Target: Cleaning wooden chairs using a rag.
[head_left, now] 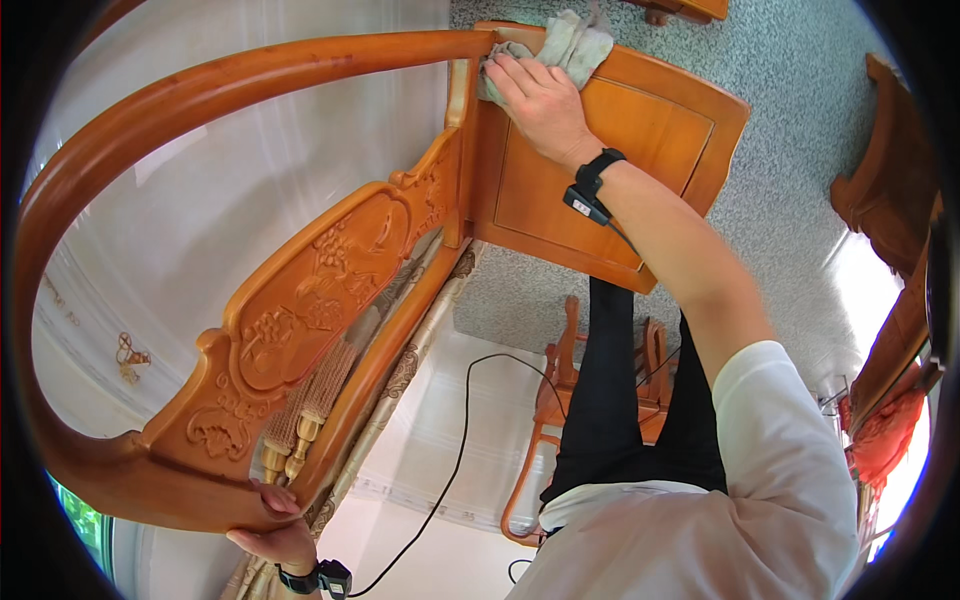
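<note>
My right hand is spread flat over a crumpled grey-white cloth, at the top corner of a panelled wooden board beside an upright post. At the lower left, my left hand grips the end of a wooden frame with its thumb and fingers on either side. Between the hands runs a carved wooden panel with raised fruit and leaf shapes. A thick curved wooden rail arches around it from the post to the left. Both wrists wear black straps with small devices.
A black cable crosses the pale floor. Beyond the board is a speckled grey floor or rug. Behind the carved panel lie tasselled curtain ties. A small wooden chair stands by my legs; dark carved furniture is at the right.
</note>
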Motion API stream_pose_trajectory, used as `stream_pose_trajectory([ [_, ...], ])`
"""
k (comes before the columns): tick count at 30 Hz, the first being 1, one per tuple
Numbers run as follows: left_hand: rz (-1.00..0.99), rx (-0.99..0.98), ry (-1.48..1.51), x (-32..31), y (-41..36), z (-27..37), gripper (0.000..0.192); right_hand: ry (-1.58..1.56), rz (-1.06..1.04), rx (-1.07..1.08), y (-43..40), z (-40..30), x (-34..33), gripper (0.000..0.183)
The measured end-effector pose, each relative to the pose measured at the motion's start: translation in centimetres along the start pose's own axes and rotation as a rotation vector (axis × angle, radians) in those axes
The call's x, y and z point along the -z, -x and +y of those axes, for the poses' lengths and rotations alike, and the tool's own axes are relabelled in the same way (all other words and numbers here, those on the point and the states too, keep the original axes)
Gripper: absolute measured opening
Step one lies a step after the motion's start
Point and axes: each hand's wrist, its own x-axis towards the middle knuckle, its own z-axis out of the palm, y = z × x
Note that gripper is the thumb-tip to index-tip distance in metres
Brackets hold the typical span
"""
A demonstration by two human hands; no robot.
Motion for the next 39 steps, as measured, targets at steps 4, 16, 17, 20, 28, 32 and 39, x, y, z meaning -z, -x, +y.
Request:
stream_pose_trajectory([
  [4, 0.026, 0.061, -0.021, 0.7, 0.2, 0.3, 0.088, 0.003, -0.028, -0.097, 0.3, -2.0, -1.1, 0.040],
  [16, 0.059, 0.058, 0.030, -0.6, 0.0, 0.3, 0.084, -0.325, -0.421, 0.347, 9.4, -8.5, -0.3, 0.039],
  [17, 0.028, 0.025, 0.041, -0.6, -0.1, 0.3, 0.078, -0.286, -0.394, 0.280, 8.4, -7.0, -1.1, 0.038],
  [20, 0.015, 0.026, 0.035, -0.2, 0.1, 0.3, 0.078, -0.141, -0.278, 0.157, 2.1, -3.4, -1.0, 0.035],
  [28, 0.039, 0.029, 0.047, -0.1, 0.2, 0.2, 0.079, -0.143, -0.126, -0.054, 0.3, -3.3, -1.1, 0.040],
  [32, 0.038, 0.050, 0.082, -0.1, -0.4, -0.1, 0.084, -0.210, -0.243, -0.008, 5.0, -5.7, 1.0, 0.041],
  [39, 0.060, -0.011, 0.075, -0.6, -0.5, 0.2, 0.072, -0.315, -0.431, 0.236, 20.0, -7.9, 7.5, 0.034],
])
